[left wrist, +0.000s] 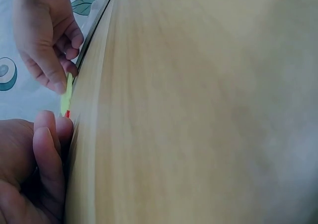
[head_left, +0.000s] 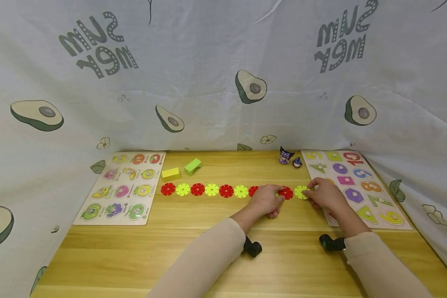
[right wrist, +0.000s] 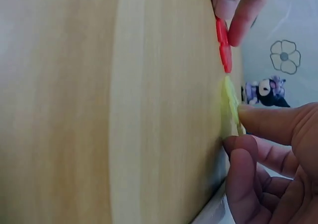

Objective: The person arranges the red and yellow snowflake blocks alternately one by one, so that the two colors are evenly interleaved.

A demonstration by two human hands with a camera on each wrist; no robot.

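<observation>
A row of notched plastic discs, red and yellow-green in turn, lies across the table, with a red disc (head_left: 167, 189) at its left end. My left hand (head_left: 266, 200) holds a red disc (head_left: 287, 193) near the right end between thumb and index finger, and it partly covers the discs to its left. At the far right, my right hand (head_left: 325, 194) pinches a yellow-green disc (head_left: 301, 192) by its outer edge. In the right wrist view, that yellow-green disc (right wrist: 231, 99) stands slightly tilted, close to the red one (right wrist: 224, 45).
A fruit puzzle board (head_left: 128, 194) lies left; a number and shape board (head_left: 372, 196) lies right, under the right hand. A yellow block (head_left: 171, 174) and green arch block (head_left: 193, 166) sit behind the row. Two small figurines (head_left: 284, 156) stand at the back near the curtain (head_left: 208, 111).
</observation>
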